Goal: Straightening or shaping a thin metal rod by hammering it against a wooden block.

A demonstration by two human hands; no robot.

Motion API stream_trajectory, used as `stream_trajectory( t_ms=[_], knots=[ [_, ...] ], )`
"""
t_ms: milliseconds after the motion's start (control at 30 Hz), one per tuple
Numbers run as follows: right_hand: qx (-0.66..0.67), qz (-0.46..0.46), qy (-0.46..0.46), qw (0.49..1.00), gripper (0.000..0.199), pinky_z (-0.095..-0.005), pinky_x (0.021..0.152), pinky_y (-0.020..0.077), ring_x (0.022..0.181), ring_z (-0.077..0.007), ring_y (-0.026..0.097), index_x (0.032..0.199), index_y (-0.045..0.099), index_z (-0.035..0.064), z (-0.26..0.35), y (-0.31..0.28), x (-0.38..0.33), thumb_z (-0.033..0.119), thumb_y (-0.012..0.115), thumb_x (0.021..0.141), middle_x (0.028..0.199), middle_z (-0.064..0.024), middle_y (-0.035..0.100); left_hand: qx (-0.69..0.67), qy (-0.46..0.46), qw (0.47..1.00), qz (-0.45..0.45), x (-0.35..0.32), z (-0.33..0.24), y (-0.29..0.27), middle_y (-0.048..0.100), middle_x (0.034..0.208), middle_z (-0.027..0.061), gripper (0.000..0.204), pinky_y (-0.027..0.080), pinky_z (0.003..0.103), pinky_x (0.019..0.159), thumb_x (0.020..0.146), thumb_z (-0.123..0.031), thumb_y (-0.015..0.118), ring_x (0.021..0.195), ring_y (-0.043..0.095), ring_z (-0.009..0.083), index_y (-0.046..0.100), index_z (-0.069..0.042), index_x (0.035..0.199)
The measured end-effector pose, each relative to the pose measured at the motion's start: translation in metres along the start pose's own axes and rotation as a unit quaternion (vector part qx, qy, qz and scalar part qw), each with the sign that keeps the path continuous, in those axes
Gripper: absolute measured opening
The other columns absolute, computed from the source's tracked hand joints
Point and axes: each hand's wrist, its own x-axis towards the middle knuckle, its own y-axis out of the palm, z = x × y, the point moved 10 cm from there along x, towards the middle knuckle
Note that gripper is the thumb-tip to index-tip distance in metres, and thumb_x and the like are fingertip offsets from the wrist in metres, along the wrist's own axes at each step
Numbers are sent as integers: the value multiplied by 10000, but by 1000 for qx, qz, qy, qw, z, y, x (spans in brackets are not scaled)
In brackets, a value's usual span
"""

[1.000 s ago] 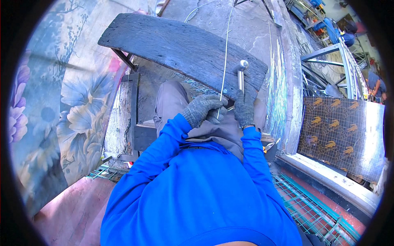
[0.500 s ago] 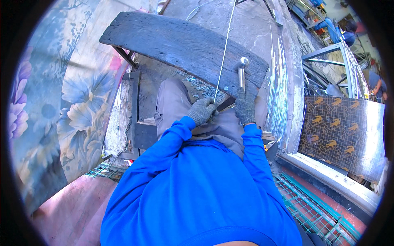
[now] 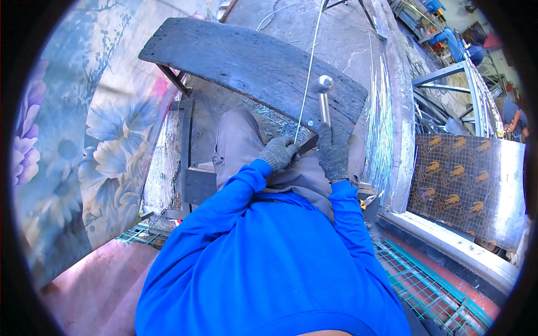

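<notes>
A grey knitted glove covers my left hand [image 3: 279, 153], which is closed around the near end of a long thin metal rod [image 3: 309, 73]. The rod slants away over the dark wooden plank bench [image 3: 246, 61]. My right hand [image 3: 333, 154], in a matching glove, grips a hammer [image 3: 324, 103] with a shiny rounded metal head, held up above the bench's near right end. A small metal bit [image 3: 310, 122] lies on the wood close to the rod. Several short cut metal pieces [image 3: 274, 119] are scattered below the bench's near edge, beyond my knees.
Many thin rods [image 3: 380, 123] lie in a bundle right of the bench. Farther right are a grey metal frame [image 3: 443, 74] and a patterned dark sheet [image 3: 448, 187]. Floral cloth [image 3: 115, 134] hangs at left. Green wire mesh [image 3: 420, 274] lies low right. Other people work at far right.
The hammer has risen, and its head has tipped slightly left toward the rod. My left hand and the rod have barely shifted in the picture.
</notes>
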Motion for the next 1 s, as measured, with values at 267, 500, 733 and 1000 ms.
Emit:
stream_trajectory(
  t_ms=[267,500,733,1000],
  knots=[
    [-184,-1,-223,957,258,-528,716,476,839,-457,605,1120,564,-8,19,20,-6,205,479,1001,943,-261,617,37,25,999,-28,12,-5,-12,684,856,163,330,516,378,732,949,-270,525,765,654,251,672,12,1038],
    [-195,77,-176,962,258,-520,726,490,845,-428,624,1175,566,-4,9,26,5,155,502,983,999,-232,617,64,62,995,-49,23,-27,-24,677,974,210,352,504,395,805,931,-278,540,876,664,300,675,25,1049],
    [-157,0,-124,980,261,-513,740,490,855,-435,612,1163,571,-7,0,14,5,177,499,993,958,-259,620,11,-17,999,-28,46,-22,-28,684,996,187,367,526,381,825,916,-304,568,890,673,275,696,4,1069],
    [-55,32,52,997,330,-536,732,467,896,-476,601,1103,583,1,6,16,-8,306,521,994,923,-299,629,17,-19,1000,7,54,-15,-22,691,1027,128,250,546,365,814,914,-184,561,910,671,254,712,-84,1087]
  ],
)
